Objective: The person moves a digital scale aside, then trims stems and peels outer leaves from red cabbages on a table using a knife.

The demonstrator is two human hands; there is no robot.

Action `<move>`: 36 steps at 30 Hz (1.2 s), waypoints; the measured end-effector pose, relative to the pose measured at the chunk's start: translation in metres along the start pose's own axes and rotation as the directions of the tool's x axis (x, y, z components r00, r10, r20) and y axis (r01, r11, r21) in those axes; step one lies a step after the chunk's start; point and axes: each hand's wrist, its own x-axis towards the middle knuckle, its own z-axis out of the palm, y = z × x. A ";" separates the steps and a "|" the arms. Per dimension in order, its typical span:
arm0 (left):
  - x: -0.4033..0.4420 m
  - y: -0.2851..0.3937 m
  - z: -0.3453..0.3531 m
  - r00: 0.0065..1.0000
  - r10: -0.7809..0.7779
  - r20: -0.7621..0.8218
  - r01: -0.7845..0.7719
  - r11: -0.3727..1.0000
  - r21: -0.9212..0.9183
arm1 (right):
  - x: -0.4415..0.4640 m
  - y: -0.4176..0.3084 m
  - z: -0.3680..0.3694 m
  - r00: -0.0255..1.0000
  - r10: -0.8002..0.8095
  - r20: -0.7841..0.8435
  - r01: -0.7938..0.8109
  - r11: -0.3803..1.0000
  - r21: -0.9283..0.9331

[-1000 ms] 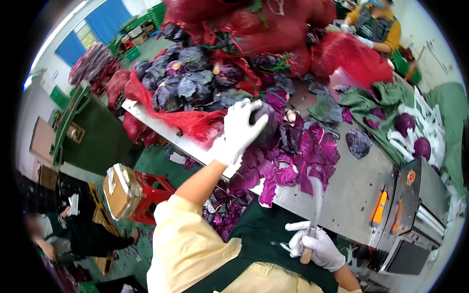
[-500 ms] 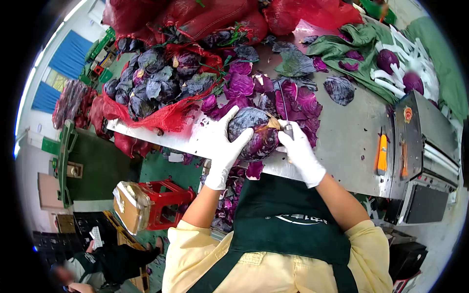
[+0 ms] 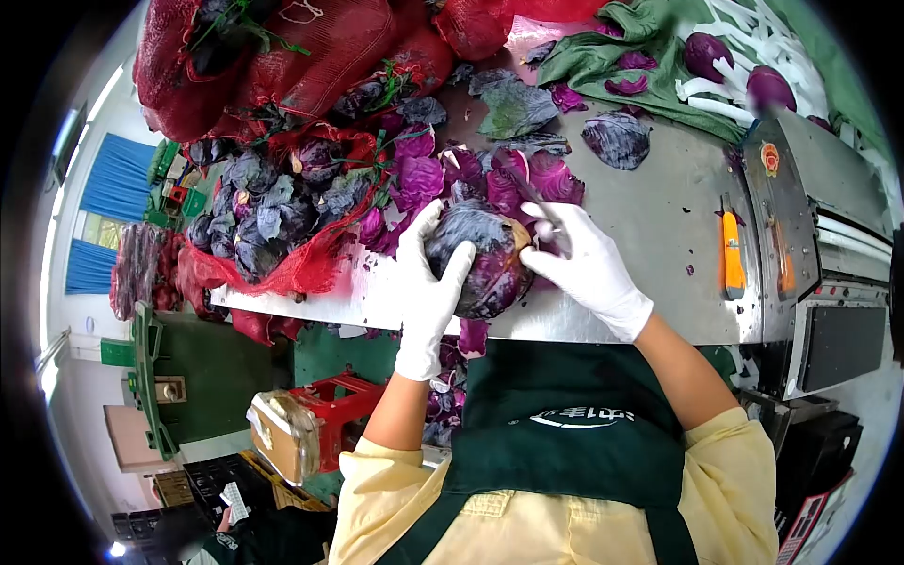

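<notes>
A purple cabbage [image 3: 478, 259] with dark outer leaves is near the front edge of the metal table [image 3: 650, 221]. My left hand [image 3: 428, 282], in a white glove, grips its left side with thumb and fingers. On the right side of the cabbage, beside its pale stem end, my right hand [image 3: 586, 268] holds a knife [image 3: 539, 202], whose blade points up and left and looks blurred. Loose purple leaves [image 3: 419, 179] lie just behind the cabbage.
Dark cabbages [image 3: 259, 212] fill an open red net bag at the left, with full red sacks [image 3: 330, 52] behind. An orange cutter [image 3: 732, 250] lies at the right, near a metal machine [image 3: 829, 254]. A co-worker [image 3: 273, 537] is at the lower left.
Both hands have come together at the cabbage; the right hand brought the knife up from near the apron. The view has shifted, and the knife's angle has changed since half a second ago.
</notes>
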 end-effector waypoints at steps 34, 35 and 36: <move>-0.036 0.018 0.000 0.995 0.047 0.086 -0.060 0.985 0.163 | -0.049 0.062 0.025 0.926 -0.375 -0.040 0.291 0.777 -0.559; -0.035 0.018 -0.001 0.995 0.054 0.086 -0.070 0.977 0.200 | -0.049 0.062 0.027 0.923 -0.383 -0.038 0.293 0.762 -0.578; -0.035 0.018 -0.001 0.994 0.056 0.094 -0.075 0.976 0.205 | -0.049 0.062 0.029 0.919 -0.393 -0.036 0.295 0.746 -0.597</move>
